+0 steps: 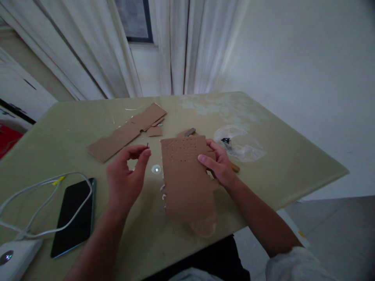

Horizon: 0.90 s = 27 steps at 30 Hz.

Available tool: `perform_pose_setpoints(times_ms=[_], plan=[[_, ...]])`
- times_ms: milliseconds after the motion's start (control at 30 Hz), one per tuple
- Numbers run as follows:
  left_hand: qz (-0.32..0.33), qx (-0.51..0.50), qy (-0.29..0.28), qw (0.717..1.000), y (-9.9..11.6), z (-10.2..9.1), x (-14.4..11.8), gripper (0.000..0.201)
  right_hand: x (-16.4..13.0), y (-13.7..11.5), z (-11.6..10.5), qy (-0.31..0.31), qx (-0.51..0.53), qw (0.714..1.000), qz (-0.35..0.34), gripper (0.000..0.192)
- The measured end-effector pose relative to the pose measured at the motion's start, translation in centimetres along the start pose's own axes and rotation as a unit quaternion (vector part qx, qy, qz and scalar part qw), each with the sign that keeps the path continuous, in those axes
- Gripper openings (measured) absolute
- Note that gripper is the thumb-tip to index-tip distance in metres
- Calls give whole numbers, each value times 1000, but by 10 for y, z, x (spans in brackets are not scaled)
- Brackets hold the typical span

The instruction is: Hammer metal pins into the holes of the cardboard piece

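Pale green table (263,156) by curtains; left hand (124,181) pinches small screw (147,145), right hand (219,166) grips perforated cardboard (187,179).

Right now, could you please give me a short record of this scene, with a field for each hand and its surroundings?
left hand: pinches a small dark screw between thumb and forefinger
right hand: grips the right edge of a perforated cardboard sheet
behind: cardboard strips, clear plastic bag with dark bits
near left: black smartphone crossed by a white cable
surface: pale green table
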<state>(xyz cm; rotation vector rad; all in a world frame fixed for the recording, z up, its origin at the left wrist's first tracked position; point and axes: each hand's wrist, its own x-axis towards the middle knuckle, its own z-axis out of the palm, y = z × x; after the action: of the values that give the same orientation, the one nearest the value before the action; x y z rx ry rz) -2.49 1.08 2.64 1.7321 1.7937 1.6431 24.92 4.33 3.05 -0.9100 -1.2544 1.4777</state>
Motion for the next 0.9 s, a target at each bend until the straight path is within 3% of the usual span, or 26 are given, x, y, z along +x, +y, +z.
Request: perform_pose_setpoints(times_ms=[100,200,300,400,633,900], plan=[[-108,132,-72,983,-28,-11,20,25,4,-3,-3,27,33,999,18,49],[-112,300,-145,936,-52,-18,26,26,9,-2,-8,48,41,997,35,49],[-107,378,-195,899,-68,-19,23,27,13,1,-13,70,36,995,54,52],[-101,397,-216,886,-71,-18,21,30,16,3,-15,83,35,994,62,57],[-146,370,-240,886,-63,-12,23,32,20,4,-17,58,55,995,55,53],[-124,349,-210,905,-70,-7,20,30,21,-1,-15,72,-2,992,100,52]])
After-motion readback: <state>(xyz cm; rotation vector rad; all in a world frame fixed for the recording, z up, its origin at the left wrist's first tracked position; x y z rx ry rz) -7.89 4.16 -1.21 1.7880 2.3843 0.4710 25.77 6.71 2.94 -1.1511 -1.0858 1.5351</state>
